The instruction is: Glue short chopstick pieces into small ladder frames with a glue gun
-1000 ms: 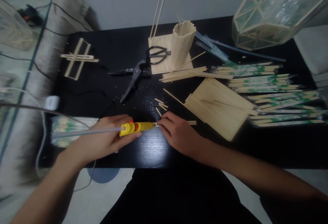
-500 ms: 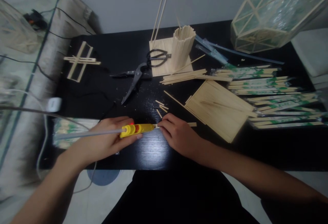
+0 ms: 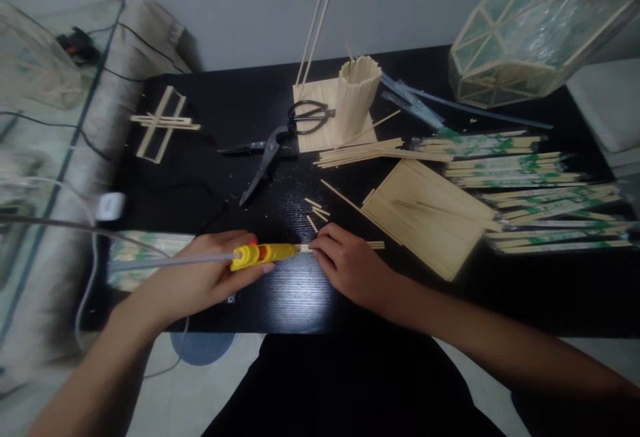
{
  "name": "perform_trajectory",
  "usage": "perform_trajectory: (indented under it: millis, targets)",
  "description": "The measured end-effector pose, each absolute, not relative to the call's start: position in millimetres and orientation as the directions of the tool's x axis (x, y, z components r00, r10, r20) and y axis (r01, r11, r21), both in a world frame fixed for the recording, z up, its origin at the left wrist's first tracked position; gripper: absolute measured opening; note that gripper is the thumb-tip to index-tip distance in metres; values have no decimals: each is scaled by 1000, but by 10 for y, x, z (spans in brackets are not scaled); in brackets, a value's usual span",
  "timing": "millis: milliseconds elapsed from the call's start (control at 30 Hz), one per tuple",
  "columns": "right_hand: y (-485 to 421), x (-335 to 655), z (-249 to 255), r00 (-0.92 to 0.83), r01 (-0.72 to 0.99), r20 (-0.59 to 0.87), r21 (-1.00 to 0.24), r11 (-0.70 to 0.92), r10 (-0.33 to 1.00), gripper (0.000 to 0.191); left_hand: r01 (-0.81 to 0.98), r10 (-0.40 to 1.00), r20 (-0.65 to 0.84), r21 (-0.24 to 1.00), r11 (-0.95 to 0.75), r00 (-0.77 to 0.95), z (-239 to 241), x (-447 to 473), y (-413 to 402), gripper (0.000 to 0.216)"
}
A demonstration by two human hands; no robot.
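Observation:
My left hand is wrapped round a yellow hot glue gun, whose grey cord runs back over the wrist. The gun's nozzle points right, at the left end of some thin wooden sticks. My right hand pinches these sticks near that end; its fingers cover their middle part. Several short cut stick pieces lie just beyond my right fingertips. A flat panel of joined sticks rests to the right of that hand.
Black-handled shears lie behind the hands, partly on a square stick base bearing a stick cylinder. Wrapped chopsticks fill the right side. A crossed stick frame lies at left; a geometric glass-like frame stands back right.
The glue gun's nozzle has shifted slightly left along the stick ends. My right hand stays in place on the sticks; the whole view has shifted a little.

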State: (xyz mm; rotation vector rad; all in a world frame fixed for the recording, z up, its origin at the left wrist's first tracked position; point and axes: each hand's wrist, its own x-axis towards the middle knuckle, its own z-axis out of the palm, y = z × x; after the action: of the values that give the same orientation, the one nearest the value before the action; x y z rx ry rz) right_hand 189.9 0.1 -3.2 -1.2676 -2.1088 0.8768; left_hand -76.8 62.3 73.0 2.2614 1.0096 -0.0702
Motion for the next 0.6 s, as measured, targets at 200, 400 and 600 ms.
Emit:
perform_trajectory:
  millis: [200,400,600]
  targets:
    - [2,1897,-46,-420,556,119,-750,359,900,22,662,644,-268,552,-507,716,720,-725,633,35]
    - [8,1898,-43,-415,554,138,-746,370,899,23,676,640,-293,538,-503,710,677,-710,641,33]
    - [5,1901,-48,-421,554,161,-734,394,893,22,675,630,-313,555,-486,710,676,-698,655,32]
